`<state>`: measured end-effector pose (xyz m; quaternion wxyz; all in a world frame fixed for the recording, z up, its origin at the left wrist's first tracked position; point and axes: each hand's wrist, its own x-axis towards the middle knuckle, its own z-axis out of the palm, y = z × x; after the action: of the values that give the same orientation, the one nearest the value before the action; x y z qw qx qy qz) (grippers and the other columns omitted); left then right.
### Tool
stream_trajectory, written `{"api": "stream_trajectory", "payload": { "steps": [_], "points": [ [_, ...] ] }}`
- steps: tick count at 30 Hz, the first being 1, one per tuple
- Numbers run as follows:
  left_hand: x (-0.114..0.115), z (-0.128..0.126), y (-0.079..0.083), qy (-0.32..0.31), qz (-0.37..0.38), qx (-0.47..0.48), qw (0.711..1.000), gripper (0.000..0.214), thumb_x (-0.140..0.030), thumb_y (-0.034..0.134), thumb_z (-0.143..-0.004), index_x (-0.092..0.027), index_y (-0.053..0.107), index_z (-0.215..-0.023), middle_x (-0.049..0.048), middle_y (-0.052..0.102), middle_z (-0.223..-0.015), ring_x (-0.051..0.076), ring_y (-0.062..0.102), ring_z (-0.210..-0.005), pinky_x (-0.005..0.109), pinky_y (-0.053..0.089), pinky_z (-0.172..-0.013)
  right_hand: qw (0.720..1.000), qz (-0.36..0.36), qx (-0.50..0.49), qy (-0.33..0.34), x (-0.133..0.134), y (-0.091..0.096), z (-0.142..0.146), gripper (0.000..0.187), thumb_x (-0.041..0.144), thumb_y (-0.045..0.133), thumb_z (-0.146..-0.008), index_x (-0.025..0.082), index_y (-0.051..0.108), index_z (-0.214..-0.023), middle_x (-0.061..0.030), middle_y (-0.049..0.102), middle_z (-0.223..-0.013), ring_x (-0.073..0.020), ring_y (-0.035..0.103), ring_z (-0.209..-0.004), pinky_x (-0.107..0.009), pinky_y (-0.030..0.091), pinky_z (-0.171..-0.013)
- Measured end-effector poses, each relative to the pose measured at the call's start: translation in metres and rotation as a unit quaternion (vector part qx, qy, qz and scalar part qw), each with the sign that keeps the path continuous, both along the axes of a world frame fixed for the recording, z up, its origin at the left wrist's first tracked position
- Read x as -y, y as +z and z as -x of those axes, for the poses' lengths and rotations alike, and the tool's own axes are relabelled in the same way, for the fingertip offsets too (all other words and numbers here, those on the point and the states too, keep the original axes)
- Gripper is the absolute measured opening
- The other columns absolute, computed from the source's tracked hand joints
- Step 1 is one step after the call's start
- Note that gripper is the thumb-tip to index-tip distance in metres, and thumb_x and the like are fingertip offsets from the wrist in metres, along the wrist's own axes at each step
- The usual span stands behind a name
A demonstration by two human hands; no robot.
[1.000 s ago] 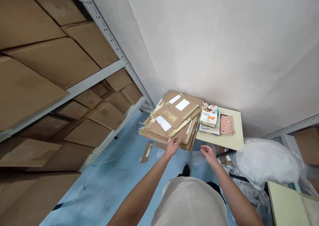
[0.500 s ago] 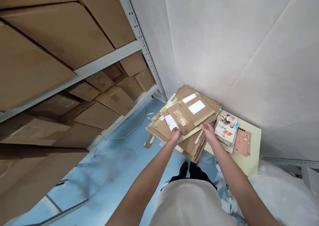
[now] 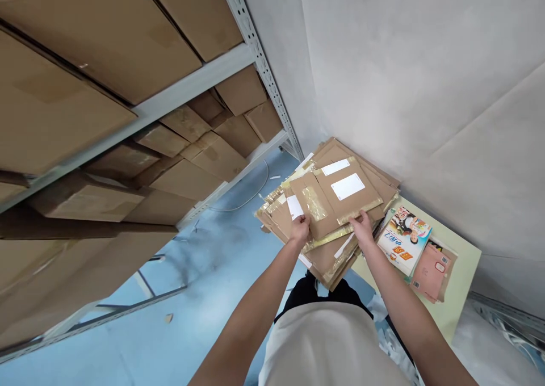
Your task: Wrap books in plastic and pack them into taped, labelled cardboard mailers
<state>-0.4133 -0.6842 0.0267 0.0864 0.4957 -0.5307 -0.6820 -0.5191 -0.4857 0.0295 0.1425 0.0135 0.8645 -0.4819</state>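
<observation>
A stack of flattened cardboard boxes (image 3: 340, 196) with white labels and tape lies on a small pale table (image 3: 460, 272) in the corner. My left hand (image 3: 300, 228) has its fingers curled on the near edge of the top cardboard piece. My right hand (image 3: 363, 227) grips the same piece's near edge a little to the right. Both forearms reach forward from the bottom of the view.
A pile of colourful magazines (image 3: 404, 238) and a pink card (image 3: 432, 271) lie on the table right of the cardboard. Metal shelving (image 3: 191, 88) packed with cardboard boxes fills the left. White walls close the corner. Crumpled plastic (image 3: 489, 346) lies at the lower right on the blue floor.
Both hands reached forward from below the stack onto the top cardboard piece and closed on its near edge. The camera moved closer and turned left.
</observation>
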Motion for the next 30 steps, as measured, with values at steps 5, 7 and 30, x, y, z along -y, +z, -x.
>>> {"api": "stream_trajectory", "payload": {
  "steps": [5, 7, 30],
  "points": [
    [0.032, -0.033, 0.030, -0.005, -0.018, -0.010, 1.000, 0.038, -0.045, 0.081, -0.054, -0.019, 0.055, -0.065, -0.0041, 0.053, -0.058, 0.011, 0.050, -0.057, 0.023, 0.039, -0.057, 0.995, -0.076, -0.055, 0.021, 0.000, 0.028, 0.018, 0.073, 0.039, 0.067, -0.068, 0.012, 0.053, -0.135, -0.0221, 0.034, -0.150, -0.0395, 0.031, -0.141, -0.054, 0.023, -0.116],
    [0.049, -0.051, 0.043, -0.015, -0.025, -0.020, 0.999, 0.042, -0.046, 0.083, -0.049, -0.018, 0.058, -0.068, -0.0026, 0.058, -0.063, 0.012, 0.053, -0.060, 0.024, 0.040, -0.059, 0.995, -0.063, -0.060, 0.046, 0.002, 0.037, 0.027, 0.072, 0.039, 0.067, -0.069, 0.013, 0.053, -0.135, -0.0216, 0.040, -0.148, -0.0385, 0.034, -0.140, -0.055, 0.024, -0.116],
    [0.069, -0.076, 0.091, -0.545, 0.004, -0.116, 0.830, 0.058, -0.061, 0.078, -0.059, -0.019, 0.069, -0.098, 0.0086, 0.073, -0.100, 0.026, 0.066, -0.096, 0.039, 0.051, -0.086, 0.903, 0.288, -0.054, -0.315, -0.117, 0.143, -0.207, 0.042, 0.056, 0.076, -0.068, 0.025, 0.065, -0.094, -0.0023, 0.076, -0.090, -0.0250, 0.071, -0.082, -0.039, 0.056, -0.075]
  ]
}}
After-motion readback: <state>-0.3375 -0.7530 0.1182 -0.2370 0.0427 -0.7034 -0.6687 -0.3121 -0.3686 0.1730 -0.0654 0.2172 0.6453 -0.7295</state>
